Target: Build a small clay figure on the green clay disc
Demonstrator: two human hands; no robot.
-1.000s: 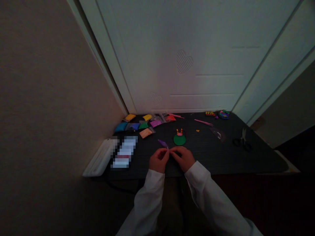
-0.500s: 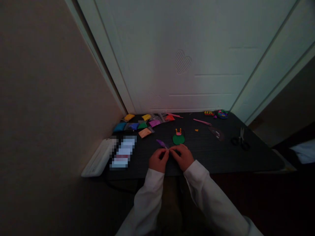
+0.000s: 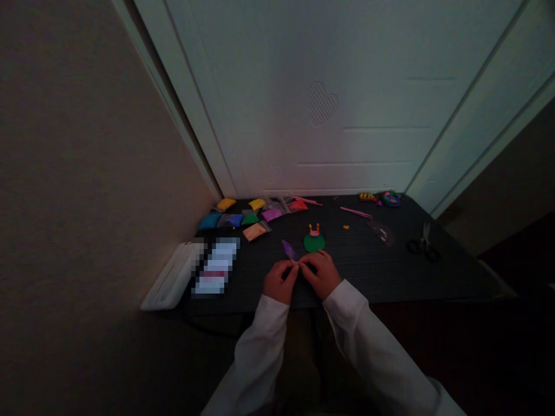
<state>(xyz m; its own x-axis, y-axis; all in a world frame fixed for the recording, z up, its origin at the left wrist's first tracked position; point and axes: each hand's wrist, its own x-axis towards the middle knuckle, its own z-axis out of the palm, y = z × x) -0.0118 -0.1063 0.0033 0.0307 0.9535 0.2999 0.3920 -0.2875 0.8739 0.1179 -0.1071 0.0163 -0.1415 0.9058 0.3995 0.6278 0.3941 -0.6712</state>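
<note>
Between my hands is a small clear bag with purple clay [image 3: 289,250], its purple end pointing away from me. My left hand [image 3: 278,282] pinches the near edge of the bag between thumb and forefinger. Close beside it, my right hand [image 3: 321,276] pinches the same edge, the fingertips of both hands almost touching. Just beyond my right hand lies a flat green clay disc [image 3: 314,243]. At its far edge sits a pink clay piece [image 3: 314,233] with two orange stalks standing up from it.
Several bags of coloured clay, among them a peach bag [image 3: 255,231], lie at the back left. A pixelated phone-like screen [image 3: 217,266] and a white box [image 3: 171,280] are at left. Pink tweezers [image 3: 356,212], black-handled scissors [image 3: 424,245] and a decorated clay piece [image 3: 392,199] lie at right.
The purple bag has swung to point more directly away from me and shows more of its face. Both hands keep their pinch in nearly the same place.
</note>
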